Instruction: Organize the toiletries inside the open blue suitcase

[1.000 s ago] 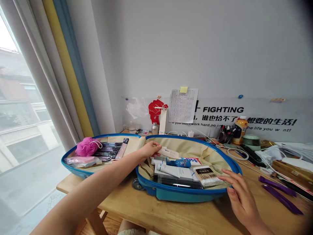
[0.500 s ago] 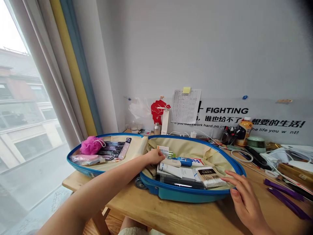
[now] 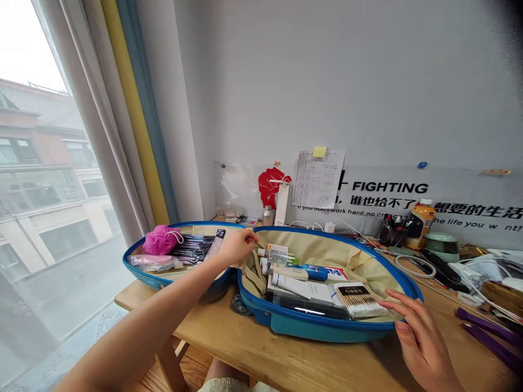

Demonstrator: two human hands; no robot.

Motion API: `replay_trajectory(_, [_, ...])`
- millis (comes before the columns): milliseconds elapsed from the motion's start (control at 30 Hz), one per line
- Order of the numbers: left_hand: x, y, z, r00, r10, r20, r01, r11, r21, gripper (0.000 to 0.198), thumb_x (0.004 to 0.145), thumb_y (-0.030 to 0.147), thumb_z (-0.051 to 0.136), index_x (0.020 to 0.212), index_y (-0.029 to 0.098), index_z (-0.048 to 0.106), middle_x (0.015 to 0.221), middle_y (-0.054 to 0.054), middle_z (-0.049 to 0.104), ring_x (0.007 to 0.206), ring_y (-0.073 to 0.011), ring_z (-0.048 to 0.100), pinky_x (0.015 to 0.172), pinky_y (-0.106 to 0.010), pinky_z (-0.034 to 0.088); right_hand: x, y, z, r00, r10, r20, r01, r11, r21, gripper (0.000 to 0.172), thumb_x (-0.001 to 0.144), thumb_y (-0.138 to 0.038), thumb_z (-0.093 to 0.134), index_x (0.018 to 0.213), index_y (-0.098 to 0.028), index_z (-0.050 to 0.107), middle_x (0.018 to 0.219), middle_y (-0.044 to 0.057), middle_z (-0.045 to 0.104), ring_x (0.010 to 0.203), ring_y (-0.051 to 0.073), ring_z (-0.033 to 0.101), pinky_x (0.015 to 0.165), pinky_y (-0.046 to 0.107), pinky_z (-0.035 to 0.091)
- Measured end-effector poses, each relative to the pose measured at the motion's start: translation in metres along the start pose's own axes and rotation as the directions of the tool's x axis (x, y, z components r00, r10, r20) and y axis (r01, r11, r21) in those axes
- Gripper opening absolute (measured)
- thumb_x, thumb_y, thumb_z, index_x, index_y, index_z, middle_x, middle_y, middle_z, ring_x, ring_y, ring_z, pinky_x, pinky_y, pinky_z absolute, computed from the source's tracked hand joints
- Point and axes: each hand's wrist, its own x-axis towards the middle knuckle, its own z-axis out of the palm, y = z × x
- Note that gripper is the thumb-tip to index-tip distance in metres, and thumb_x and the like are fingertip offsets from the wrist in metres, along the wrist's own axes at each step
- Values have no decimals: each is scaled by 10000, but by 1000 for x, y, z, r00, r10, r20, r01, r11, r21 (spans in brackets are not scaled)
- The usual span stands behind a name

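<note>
An open blue suitcase (image 3: 327, 333) lies on the wooden table, its cream-lined halves side by side. My left hand (image 3: 240, 245) is above the hinge between the halves, fingers curled; what they hold, if anything, is hidden. My right hand (image 3: 423, 340) rests at the right rim, fingers spread, beside a pack of cotton swabs (image 3: 359, 300). The right half also holds a white tube (image 3: 291, 285), a blue bottle (image 3: 315, 272), a clear bottle with green (image 3: 281, 257) and a dark case (image 3: 306, 306). In the left half lie a pink bath puff (image 3: 160, 240) and packaged dark, slim items (image 3: 192, 249).
Along the wall stand an orange-labelled bottle (image 3: 420, 224), a green jar (image 3: 442, 246) and a small silver bottle (image 3: 267, 215). Cables (image 3: 414, 267) and purple strips (image 3: 490, 332) lie on the right. Curtains (image 3: 134, 109) hang beside the window.
My left hand has moved left and up from the bottles in the right half to the hinge, uncovering them. My right hand stays at the rim. The view has shifted slightly.
</note>
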Motion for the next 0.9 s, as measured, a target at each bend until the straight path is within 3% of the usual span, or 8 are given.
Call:
replay_trajectory(233, [-3,-104,-68,966,-226,-125,244,958,151,402,821,251,323,1059,180,640,868,-24,724,686,-156,637,627,-248,485,2,0,0,999,-31,-23,31,999,-9,388,959,-466,315,1004,-248,634,1115,74,635,1024,231,618,1007,449,428])
replay_trajectory(367, [-12,-143,-86,957,-273,-97,289,916,278,412,826,294,331,1105,187,615,888,-39,728,807,-188,665,688,-262,496,0,1,1,999,-44,-10,44,999,-20,365,959,-445,318,1025,-252,621,1123,73,630,1037,237,615,1012,461,420])
replay_trajectory(500, [-21,-154,-78,966,-216,140,146,907,394,309,747,261,467,983,234,665,921,-9,728,874,-189,660,773,-256,494,0,0,2,999,-44,-22,43,999,-20,354,963,-434,315,1025,-252,611,1123,79,629,1041,239,612,1008,467,419])
replay_trajectory(633, [-23,-149,-65,923,-148,354,-39,881,471,406,644,156,549,1017,249,679,1088,-26,693,1049,-221,616,922,-295,456,0,0,1,998,-59,-26,58,998,-24,355,965,-435,316,1022,-249,613,1125,79,629,1042,238,613,1010,455,415])
replay_trajectory(767, [-21,-145,-59,865,-179,469,-124,829,545,606,549,81,599,1130,251,643,1170,-73,645,1099,-269,599,936,-347,457,0,0,2,997,-70,-30,70,997,-29,340,970,-420,315,1036,-247,601,1133,79,618,1046,236,608,1002,447,413])
replay_trajectory(900, [-22,-145,-53,831,-228,507,-154,782,604,550,591,103,613,1132,201,617,1173,-114,630,1009,-272,635,871,-358,488,1,-1,2,997,-79,-27,78,996,-40,333,974,-410,311,1041,-245,593,1133,80,615,1043,232,606,996,440,410])
